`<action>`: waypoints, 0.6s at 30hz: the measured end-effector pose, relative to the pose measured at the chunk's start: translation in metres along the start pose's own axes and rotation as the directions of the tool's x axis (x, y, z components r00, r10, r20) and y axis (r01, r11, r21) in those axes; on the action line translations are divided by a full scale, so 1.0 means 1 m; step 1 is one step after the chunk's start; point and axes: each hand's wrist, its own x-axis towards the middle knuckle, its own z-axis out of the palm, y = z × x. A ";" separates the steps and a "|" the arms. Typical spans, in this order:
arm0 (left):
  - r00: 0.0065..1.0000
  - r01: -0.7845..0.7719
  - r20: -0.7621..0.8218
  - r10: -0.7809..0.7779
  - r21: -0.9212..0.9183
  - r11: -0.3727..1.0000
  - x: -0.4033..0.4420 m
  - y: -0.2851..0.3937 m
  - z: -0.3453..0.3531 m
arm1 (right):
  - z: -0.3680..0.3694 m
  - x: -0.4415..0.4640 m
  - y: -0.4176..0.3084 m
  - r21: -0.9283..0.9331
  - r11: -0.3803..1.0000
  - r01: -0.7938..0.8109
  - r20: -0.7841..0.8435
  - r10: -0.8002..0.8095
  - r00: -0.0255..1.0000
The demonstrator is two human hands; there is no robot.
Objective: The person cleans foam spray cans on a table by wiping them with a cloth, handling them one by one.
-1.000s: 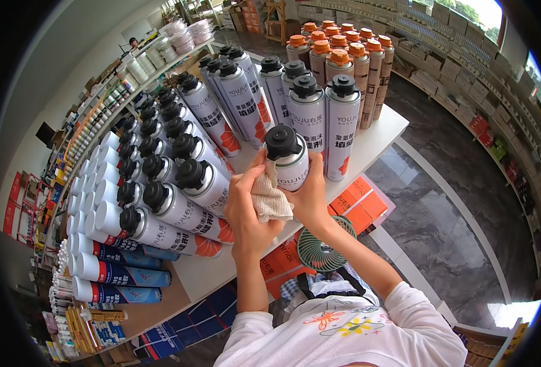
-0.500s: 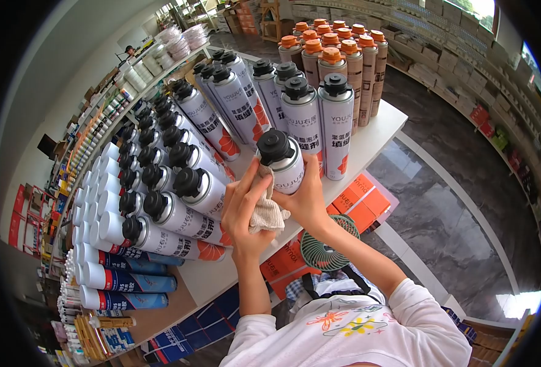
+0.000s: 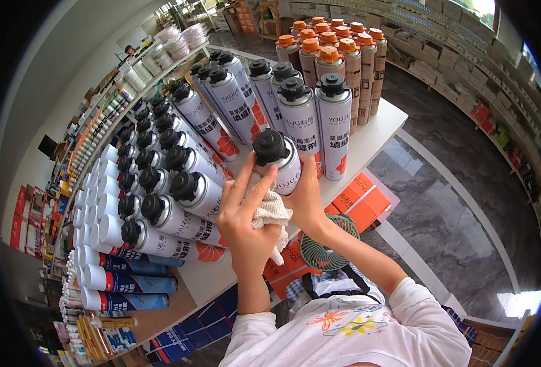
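A white spray foam can [image 3: 289, 171] with a black cap [image 3: 270, 147] is tilted toward me above the table's front edge. My right hand [image 3: 307, 202] is wrapped round the can's right side and holds it. On the other side, my left hand [image 3: 241, 217] grips a crumpled cream cloth [image 3: 272, 211] against the can, two fingertips reaching up to just below the cap. The cloth's loose end hangs below the palm. Similar standing cans [image 3: 333, 125] are right behind the held one, and leaning rows [image 3: 200, 192] spread to its left.
Brown cans with orange caps [image 3: 328, 58] stand at the back of the white table [image 3: 380, 125]. Blue tubes with white caps [image 3: 139, 282] lie at the left front. Below the edge are orange boxes [image 3: 362, 199] and a green fan [image 3: 328, 244]. Stocked shelves line both walls.
My left fingers have shifted up toward the cap and spread somewhat. More of the cloth now hangs down beneath my left hand. My right hand keeps its hold on the can.
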 end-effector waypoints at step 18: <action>0.999 0.001 0.053 0.004 -0.101 0.995 -0.002 -0.010 -0.005 | 0.006 -0.005 -0.002 -0.024 0.999 0.030 -0.010 -0.030 0.999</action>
